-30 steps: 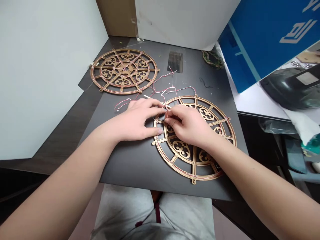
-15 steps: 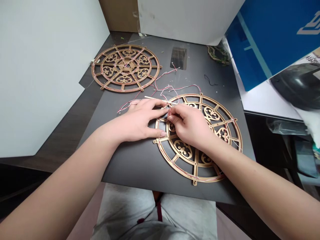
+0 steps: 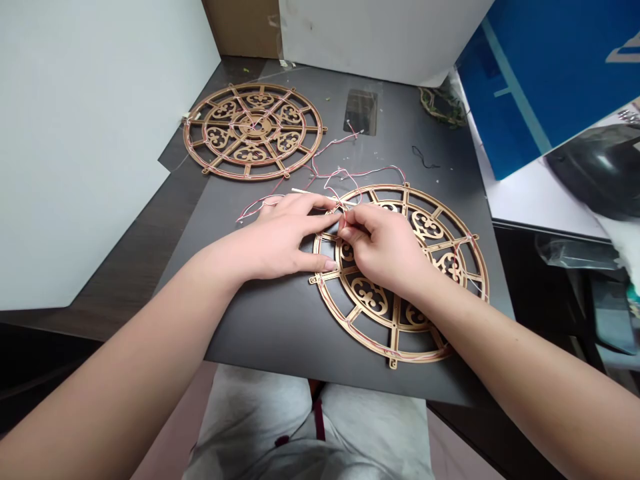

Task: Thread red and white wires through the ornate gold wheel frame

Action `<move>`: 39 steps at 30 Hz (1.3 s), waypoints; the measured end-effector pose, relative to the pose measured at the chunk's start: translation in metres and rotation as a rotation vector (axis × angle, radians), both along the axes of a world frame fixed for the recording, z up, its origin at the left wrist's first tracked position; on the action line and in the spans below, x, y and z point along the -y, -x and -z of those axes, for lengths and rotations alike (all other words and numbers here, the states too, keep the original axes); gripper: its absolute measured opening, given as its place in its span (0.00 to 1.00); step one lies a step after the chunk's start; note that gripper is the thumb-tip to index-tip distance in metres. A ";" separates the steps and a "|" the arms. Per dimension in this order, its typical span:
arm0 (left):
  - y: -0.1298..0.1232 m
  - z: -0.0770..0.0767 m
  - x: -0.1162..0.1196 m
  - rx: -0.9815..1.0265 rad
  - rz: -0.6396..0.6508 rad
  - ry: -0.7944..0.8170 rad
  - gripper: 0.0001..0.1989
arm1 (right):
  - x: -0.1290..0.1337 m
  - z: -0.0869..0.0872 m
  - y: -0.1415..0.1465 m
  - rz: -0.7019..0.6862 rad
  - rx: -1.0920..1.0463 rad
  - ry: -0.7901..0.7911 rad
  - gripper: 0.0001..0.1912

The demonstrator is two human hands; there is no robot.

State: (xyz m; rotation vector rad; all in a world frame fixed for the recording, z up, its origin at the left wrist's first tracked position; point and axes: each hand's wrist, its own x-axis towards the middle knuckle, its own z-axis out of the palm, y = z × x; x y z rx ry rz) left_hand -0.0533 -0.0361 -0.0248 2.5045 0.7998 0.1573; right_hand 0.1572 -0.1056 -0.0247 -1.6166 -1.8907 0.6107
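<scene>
A round wooden wheel frame [image 3: 393,333] with cut-out scroll panels lies flat on the dark board, thin red and white wires running along its grooves. My left hand [image 3: 287,237] rests at the frame's left rim with fingers spread, its thumb and fingertips touching the wood. At the upper left rim, my right hand [image 3: 385,247] pinches thin wire [image 3: 345,217] between thumb and forefinger. A slim white stick [image 3: 313,193] lies by my left fingertips. Loose red and white wires [image 3: 360,175] trail behind both hands. My right hand and forearm cover part of the frame.
A second wired wheel frame [image 3: 255,175] lies at the back left. Behind stand white panels [image 3: 380,40], with a blue panel [image 3: 565,73] at the right. A dark clear-edged rectangle [image 3: 361,112], a twig bundle [image 3: 443,107] and a dark thread [image 3: 424,157] lie on the dark board [image 3: 260,327].
The whole view has shifted slightly. My right hand keeps its pinch and my left hand stays spread at the rim, with hardly any movement relative to the frame.
</scene>
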 end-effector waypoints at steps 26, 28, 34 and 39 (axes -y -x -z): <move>-0.002 -0.003 0.001 -0.015 -0.006 0.013 0.34 | -0.002 0.002 0.006 0.078 -0.002 -0.009 0.05; -0.002 -0.003 0.001 -0.019 -0.009 0.013 0.35 | -0.002 0.002 0.005 0.102 -0.064 -0.005 0.05; -0.001 -0.006 0.001 -0.045 -0.002 0.015 0.38 | -0.005 0.001 0.005 0.100 -0.151 -0.014 0.05; 0.000 -0.008 0.002 -0.043 -0.016 0.021 0.42 | -0.009 0.002 -0.006 0.130 -0.494 -0.032 0.06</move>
